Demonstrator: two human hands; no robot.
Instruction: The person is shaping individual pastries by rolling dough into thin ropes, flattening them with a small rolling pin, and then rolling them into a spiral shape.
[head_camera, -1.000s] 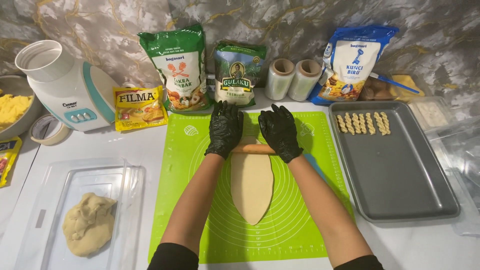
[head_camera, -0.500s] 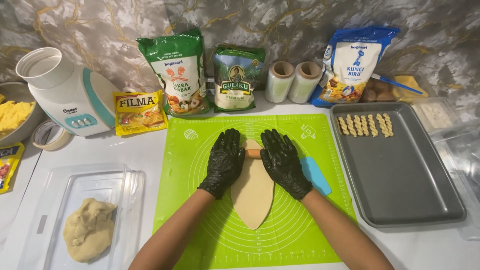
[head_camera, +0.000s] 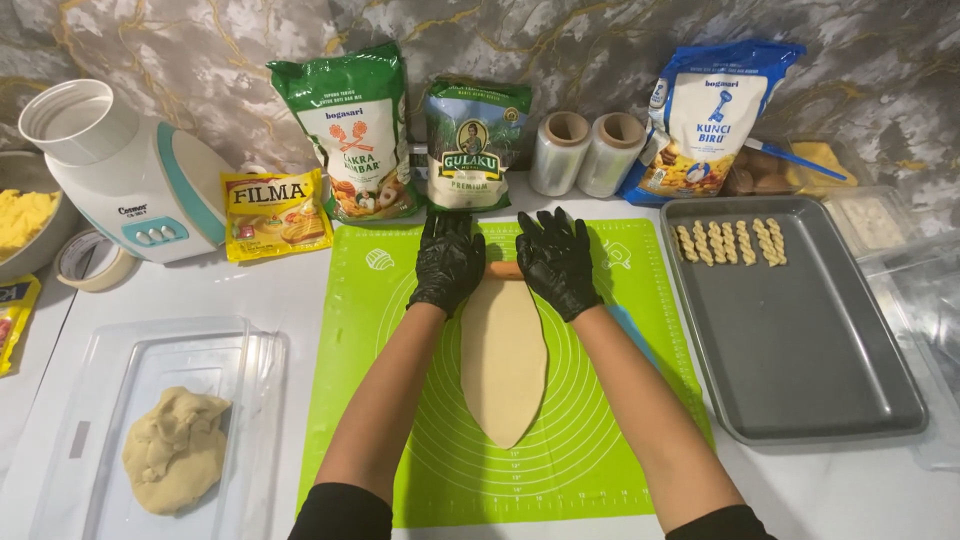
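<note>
Two gloved hands flat on a rolling pin (head_camera: 505, 270), one per end: left hand (head_camera: 447, 262) and right hand (head_camera: 556, 262) are apart, palms down, fingers spread, pressing rather than gripping. Only the short middle stretch of the pin shows between them. That spacing looks meant to load both ends evenly.

Dough sheet (head_camera: 503, 362) lies on the green silicone mat (head_camera: 610, 420), long and leaf-shaped, pointed at the near end. The pin sits on its far edge, near the top of the mat. The sheet runs along the roll direction, centred in the mat's printed rings.

Left of the mat: clear plastic tray (head_camera: 255, 400) holding a lump of spare dough (head_camera: 175, 450), within reach but off the work surface. Right: dark baking tray (head_camera: 800, 370) with a row of twisted dough sticks (head_camera: 730, 242) lined up at its far edge. Bags of flour and sugar stand along the wall behind, out of the roll path.
</note>
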